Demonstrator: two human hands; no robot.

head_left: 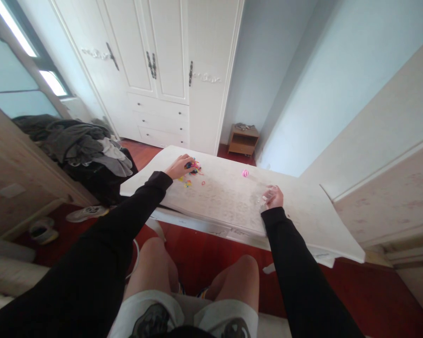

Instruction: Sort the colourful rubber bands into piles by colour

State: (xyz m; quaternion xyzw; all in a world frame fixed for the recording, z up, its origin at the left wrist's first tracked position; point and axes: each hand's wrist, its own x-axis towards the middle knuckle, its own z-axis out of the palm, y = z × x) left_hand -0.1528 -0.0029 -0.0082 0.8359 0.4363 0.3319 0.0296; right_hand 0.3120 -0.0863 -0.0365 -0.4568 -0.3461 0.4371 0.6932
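A heap of small, many-coloured rubber bands lies on the left part of the white table. My left hand rests at the heap, its fingers curled over some of the bands. A few loose bands are scattered just in front, with a single reddish one to their right. On the table's right side, my right hand is closed around a clear plastic container, which is hard to make out. A small pink round thing, perhaps a lid, sits between the hands toward the far edge.
Behind the table stands a white wardrobe with drawers, and a small wooden nightstand by the wall. Clothes are piled at the left. Shoes lie on the red floor. My knees are close below the table's near edge.
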